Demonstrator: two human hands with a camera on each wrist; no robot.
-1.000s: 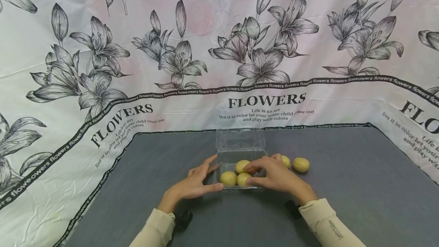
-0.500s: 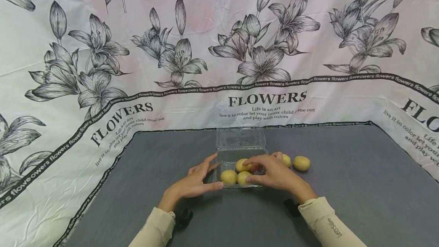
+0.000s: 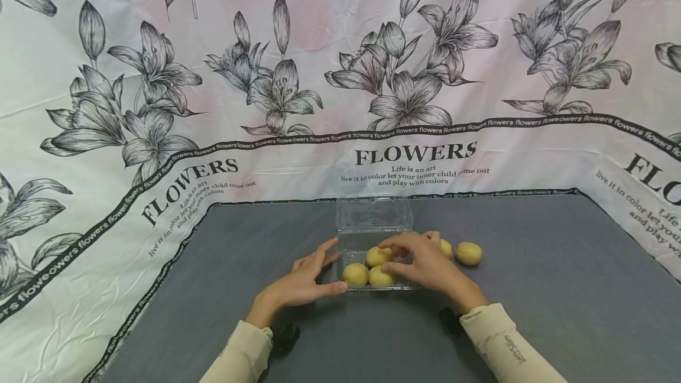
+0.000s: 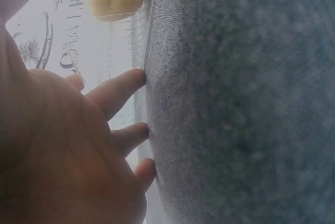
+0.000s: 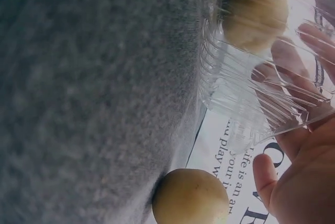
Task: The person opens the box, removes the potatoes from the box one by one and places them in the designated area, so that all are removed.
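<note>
Three yellowish potatoes sit inside a clear plastic box: one at front left, one at front right, one behind them. The box's clear lid stands raised at the back. My left hand lies along the box's left side, fingers spread, thumb at the front corner; its fingertips reach the table in the left wrist view. Over the box's right wall bends my right hand, its thumb and index finger beside the right-hand potatoes. Through the clear wall, the right wrist view shows its fingers extended, not wrapped around a potato.
Two more potatoes lie on the grey table right of the box: one partly behind my right hand, the other farther right. A white cloth with printed flowers hangs behind the table and at its sides.
My right hand's index finger and thumb have lifted and drawn slightly back from the potatoes in the box. The left hand stays in place.
</note>
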